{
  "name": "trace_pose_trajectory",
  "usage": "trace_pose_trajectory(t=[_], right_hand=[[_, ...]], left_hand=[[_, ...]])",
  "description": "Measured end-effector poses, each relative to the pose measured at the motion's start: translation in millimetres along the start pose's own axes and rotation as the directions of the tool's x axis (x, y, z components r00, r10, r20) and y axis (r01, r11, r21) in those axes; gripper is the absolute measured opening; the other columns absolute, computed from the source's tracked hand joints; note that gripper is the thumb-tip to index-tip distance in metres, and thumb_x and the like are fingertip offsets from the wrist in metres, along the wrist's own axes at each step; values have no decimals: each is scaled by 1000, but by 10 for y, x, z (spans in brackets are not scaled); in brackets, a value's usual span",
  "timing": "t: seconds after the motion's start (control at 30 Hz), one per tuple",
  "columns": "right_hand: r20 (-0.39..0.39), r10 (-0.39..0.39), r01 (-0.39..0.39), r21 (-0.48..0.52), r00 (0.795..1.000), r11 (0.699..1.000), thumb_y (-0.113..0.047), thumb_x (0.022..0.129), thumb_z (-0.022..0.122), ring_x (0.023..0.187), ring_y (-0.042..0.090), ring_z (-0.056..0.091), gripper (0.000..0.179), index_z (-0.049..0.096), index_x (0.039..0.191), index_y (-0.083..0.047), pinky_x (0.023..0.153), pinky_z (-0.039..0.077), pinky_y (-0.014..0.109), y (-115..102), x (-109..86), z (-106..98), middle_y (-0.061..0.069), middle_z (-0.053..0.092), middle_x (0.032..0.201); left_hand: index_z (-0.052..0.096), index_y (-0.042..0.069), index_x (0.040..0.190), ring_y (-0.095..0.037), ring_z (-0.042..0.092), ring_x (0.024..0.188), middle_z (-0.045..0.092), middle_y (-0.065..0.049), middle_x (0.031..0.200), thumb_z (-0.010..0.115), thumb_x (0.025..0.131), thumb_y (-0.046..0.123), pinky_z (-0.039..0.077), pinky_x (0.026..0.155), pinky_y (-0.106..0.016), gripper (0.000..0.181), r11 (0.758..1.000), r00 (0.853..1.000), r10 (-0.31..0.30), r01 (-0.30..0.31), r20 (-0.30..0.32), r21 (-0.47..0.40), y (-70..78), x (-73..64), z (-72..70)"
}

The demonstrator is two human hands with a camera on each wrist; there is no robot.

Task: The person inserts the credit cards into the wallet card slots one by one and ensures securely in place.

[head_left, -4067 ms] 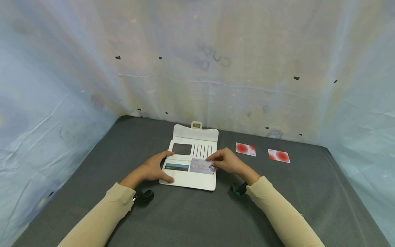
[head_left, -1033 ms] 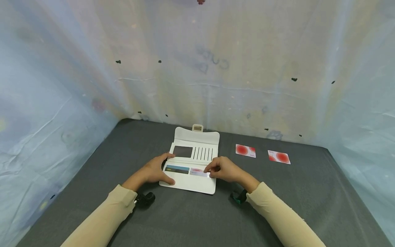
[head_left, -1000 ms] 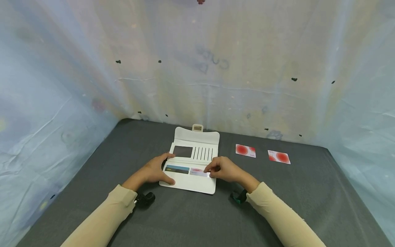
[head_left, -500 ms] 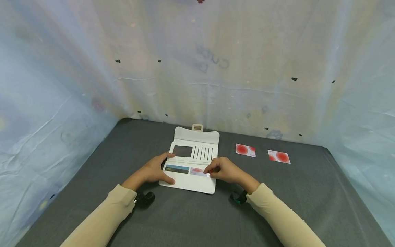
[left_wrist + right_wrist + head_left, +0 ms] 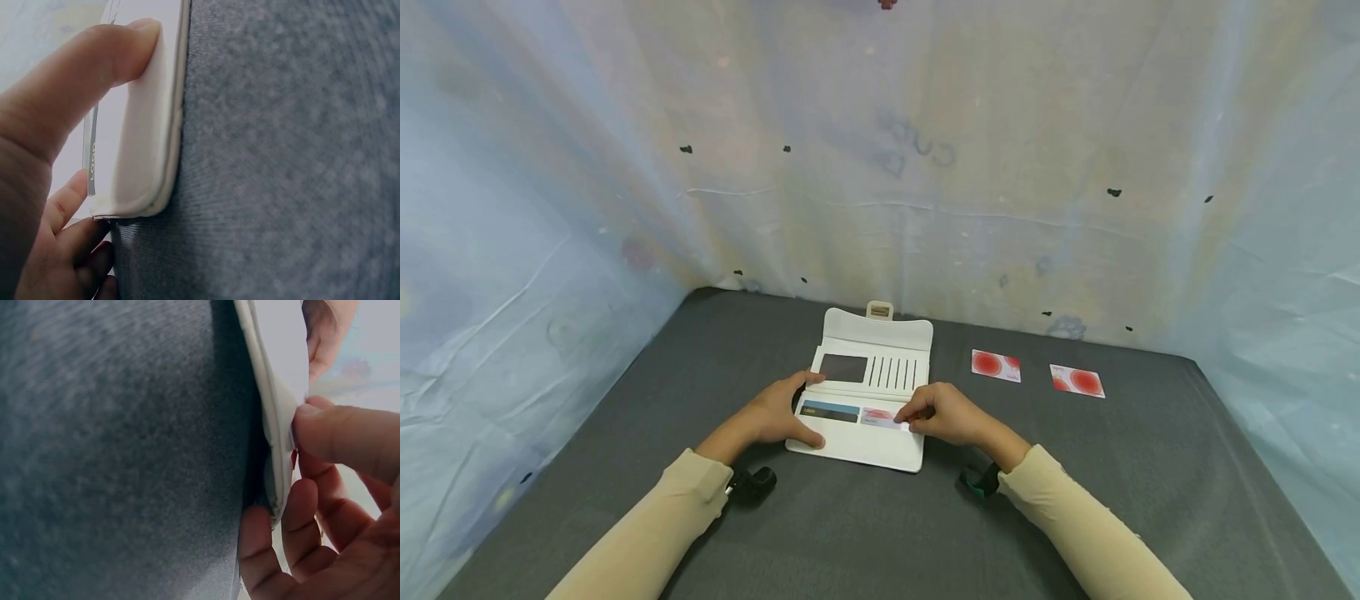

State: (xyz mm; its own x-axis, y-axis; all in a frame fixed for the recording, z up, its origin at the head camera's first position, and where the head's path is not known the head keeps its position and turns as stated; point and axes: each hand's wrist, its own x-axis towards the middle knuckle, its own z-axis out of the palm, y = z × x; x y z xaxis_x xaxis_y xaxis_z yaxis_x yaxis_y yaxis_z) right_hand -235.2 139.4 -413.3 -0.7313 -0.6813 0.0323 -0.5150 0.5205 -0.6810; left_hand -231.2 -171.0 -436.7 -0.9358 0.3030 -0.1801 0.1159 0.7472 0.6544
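Note:
An open white wallet lies on the dark cloth, its flap and clasp pointing away from me. My left hand spans its left side, thumb pressing on the lower panel and index fingertip on the upper part. In the left wrist view, the other fingers sit by the wallet's edge. My right hand pinches the right end of a lilac card at the right pocket, between thumb and index finger. A pinkish strip shows along its top. In the left pocket sits a blue-and-black card.
Two red-and-white cards, a left one and a right one, lie flat to the right of the wallet. A pale printed curtain hangs behind the dark cloth-covered table.
Four seconds ago the lilac card stood higher with its VIP lettering showing. It has slid down into the right pocket, leaving a narrow strip. Over the last second the hands barely move.

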Motion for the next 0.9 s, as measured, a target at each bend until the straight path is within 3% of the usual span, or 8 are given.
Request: trace_pose_trajectory(t=[0.43,0.67,0.9], right_hand=[[-15,27,-27,-4,1000,1000,3,81,71,69,2,53,20,78,95,-9,65,49,18,4,-5,25,-2,68,78],[-14,-1,2,27,1000,1000,4,81,71,70,2,53,21,78,97,-8,66,49,19,22,-23,29,6,70,81],[-8,23,-23,21,1000,1000,4,82,70,71,4,54,23,78,98,-9,67,49,20,15,-33,33,7,70,83]], left_hand=[[41,22,145,-38,42,134,42,-19,148,92,56,44,39,101,-57,105,1000,1000,-2,2,1,3,6,5,-3],[41,23,145,-38,42,133,42,-19,148,92,56,44,39,100,-57,105,1000,1000,-8,8,6,0,12,0,-10],[40,23,145,-40,39,135,39,-20,150,92,56,44,37,102,-58,105,1000,1000,-5,5,1,-6,2,-4,-4]])
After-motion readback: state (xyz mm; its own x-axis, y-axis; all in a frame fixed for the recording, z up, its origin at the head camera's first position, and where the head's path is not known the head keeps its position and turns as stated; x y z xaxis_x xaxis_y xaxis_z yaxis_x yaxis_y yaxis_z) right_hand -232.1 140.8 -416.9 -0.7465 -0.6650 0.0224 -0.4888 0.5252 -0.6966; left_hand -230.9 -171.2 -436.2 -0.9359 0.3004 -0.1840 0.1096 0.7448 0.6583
